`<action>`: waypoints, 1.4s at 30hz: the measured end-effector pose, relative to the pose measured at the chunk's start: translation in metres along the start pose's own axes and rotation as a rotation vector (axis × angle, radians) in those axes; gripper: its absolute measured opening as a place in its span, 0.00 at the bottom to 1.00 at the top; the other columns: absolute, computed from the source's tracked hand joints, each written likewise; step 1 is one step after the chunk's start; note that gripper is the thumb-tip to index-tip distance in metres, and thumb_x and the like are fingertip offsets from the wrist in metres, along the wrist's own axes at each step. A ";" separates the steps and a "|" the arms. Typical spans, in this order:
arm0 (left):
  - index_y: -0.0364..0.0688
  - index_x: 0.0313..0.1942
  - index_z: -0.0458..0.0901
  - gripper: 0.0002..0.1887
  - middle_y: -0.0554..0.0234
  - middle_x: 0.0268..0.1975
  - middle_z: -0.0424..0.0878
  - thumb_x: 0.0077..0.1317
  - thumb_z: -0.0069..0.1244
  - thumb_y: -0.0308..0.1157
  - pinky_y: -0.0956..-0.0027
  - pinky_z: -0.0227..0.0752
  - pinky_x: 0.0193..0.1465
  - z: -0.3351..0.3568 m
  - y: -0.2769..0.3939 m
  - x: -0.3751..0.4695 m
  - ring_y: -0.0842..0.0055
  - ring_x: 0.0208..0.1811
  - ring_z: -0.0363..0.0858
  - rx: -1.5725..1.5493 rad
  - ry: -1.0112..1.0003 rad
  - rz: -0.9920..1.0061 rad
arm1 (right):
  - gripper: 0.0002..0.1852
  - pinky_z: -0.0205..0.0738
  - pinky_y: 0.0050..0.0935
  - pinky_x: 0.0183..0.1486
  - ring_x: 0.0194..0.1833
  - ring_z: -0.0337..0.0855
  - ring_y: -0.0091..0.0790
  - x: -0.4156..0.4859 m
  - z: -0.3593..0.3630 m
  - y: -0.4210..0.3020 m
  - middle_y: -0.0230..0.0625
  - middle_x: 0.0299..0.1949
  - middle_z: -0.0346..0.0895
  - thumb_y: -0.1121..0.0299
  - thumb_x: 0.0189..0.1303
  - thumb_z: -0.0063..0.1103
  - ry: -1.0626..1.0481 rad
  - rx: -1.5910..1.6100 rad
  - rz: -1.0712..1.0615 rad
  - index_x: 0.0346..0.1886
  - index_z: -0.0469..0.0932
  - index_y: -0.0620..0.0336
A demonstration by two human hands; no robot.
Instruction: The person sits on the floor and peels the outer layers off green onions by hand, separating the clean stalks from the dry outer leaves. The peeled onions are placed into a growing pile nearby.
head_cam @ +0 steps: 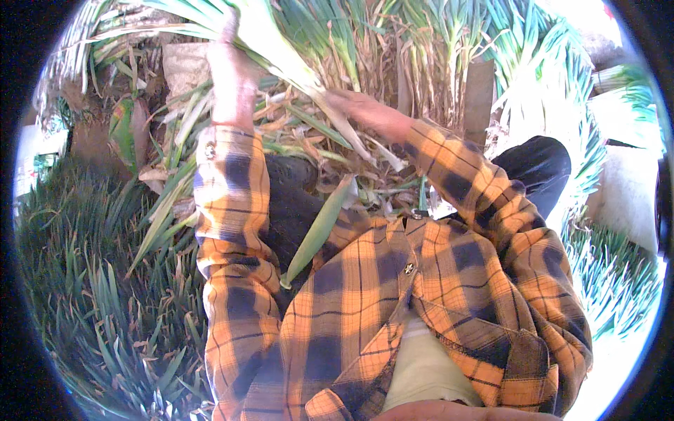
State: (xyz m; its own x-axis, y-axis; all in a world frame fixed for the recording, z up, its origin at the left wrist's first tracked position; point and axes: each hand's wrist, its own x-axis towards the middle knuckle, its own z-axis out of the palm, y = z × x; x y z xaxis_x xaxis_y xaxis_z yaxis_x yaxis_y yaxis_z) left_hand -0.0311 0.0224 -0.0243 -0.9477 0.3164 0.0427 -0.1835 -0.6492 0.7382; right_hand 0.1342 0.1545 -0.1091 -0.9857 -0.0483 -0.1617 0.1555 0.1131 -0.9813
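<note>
A bunch of green onions [284, 58] slants across the upper middle, leaves to the upper left and pale root ends to the lower right. My left hand [229, 37], blurred and overexposed, is closed around its leafy part. At the white stalks, the fingertips of my right hand [355, 105] touch the bunch; blur hides whether they grip it. Beneath both hands lies a heap of stripped leaves and dry husks [300, 126]. One loose green leaf [321, 226] rests across my lap, against the plaid shirt.
More green onions [442, 42] stand upright beyond my hands, with brown, dry lower stalks. A paler pile [532, 79] is at the right. Growing green plants [116, 273] fill the left side, and others [616, 273] are at the right. My bent knee [537, 168] juts out at the right.
</note>
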 end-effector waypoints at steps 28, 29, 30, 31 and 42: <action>0.34 0.26 0.79 0.23 0.61 0.18 0.78 0.58 0.52 0.50 0.75 0.71 0.23 -0.007 0.003 -0.012 0.78 0.16 0.76 1.280 -0.276 -0.386 | 0.25 0.70 0.41 0.44 0.39 0.78 0.51 0.029 -0.038 -0.005 0.52 0.36 0.78 0.52 0.50 0.60 0.914 -0.295 -0.049 0.43 0.74 0.65; 0.33 0.31 0.79 0.25 0.59 0.23 0.79 0.58 0.51 0.52 0.75 0.73 0.26 -0.013 -0.007 -0.008 0.78 0.21 0.78 1.152 -0.283 -0.387 | 0.25 0.70 0.41 0.44 0.40 0.78 0.51 0.026 -0.036 -0.003 0.51 0.35 0.78 0.52 0.50 0.61 0.920 -0.361 -0.070 0.44 0.73 0.64; 0.32 0.35 0.79 0.26 0.58 0.26 0.79 0.58 0.51 0.52 0.75 0.73 0.27 -0.015 -0.018 -0.002 0.78 0.25 0.78 1.104 -0.267 -0.259 | 0.24 0.70 0.41 0.42 0.39 0.78 0.52 0.021 -0.032 0.001 0.50 0.34 0.77 0.55 0.49 0.62 0.919 -0.395 -0.120 0.45 0.71 0.61; 0.31 0.40 0.78 0.28 0.56 0.30 0.80 0.58 0.51 0.53 0.75 0.73 0.29 -0.013 -0.027 0.004 0.77 0.29 0.79 1.068 -0.241 -0.133 | 0.24 0.70 0.42 0.41 0.39 0.78 0.52 0.018 -0.026 0.000 0.50 0.34 0.77 0.57 0.49 0.63 0.897 -0.410 -0.115 0.45 0.70 0.61; 0.41 0.40 0.72 0.26 0.59 0.27 0.72 0.57 0.48 0.56 0.65 0.67 0.31 -0.043 -0.012 0.046 0.69 0.26 0.68 -0.176 -0.416 -0.413 | 0.24 0.65 0.30 0.52 0.50 0.70 0.33 0.041 0.003 -0.029 0.42 0.49 0.70 0.55 0.60 0.52 0.349 -0.182 -0.514 0.52 0.70 0.65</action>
State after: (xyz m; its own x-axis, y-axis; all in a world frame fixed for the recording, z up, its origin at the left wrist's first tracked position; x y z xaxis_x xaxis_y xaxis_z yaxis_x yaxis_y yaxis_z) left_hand -0.0839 0.0154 -0.0598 -0.6141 0.7867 0.0626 -0.5878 -0.5089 0.6289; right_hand 0.0892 0.1462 -0.0874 -0.8997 0.1806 0.3974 -0.3254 0.3296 -0.8863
